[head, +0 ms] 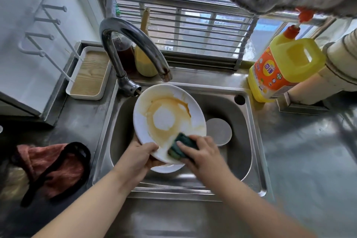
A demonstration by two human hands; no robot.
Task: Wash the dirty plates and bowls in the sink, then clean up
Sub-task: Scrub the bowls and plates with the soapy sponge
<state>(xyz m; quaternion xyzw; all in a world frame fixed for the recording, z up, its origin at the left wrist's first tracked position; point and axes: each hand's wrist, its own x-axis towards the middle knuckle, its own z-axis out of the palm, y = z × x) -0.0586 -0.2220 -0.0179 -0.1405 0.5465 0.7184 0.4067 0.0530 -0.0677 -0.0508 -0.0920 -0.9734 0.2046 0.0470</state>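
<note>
Head view: two plates, top plate (pixel 168 116) in left hand's (pixel 141 157) grip, sponge (pixel 182 147) under right hand's (pixel 202 151) curled fingers.

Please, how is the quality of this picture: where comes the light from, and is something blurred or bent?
Head view: daylight enters by the window; soft glare lies on the counter and tap; wide-angle lens bends the edges; the right hand and sponge are slightly motion-blurred; the plate is sharp.

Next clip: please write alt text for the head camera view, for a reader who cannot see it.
Over a steel sink, the left hand holds a tilted white plate smeared with orange-brown sauce while the right hand presses a green sponge on its near rim. A yellow detergent bottle stands right of the dry tap.
</note>
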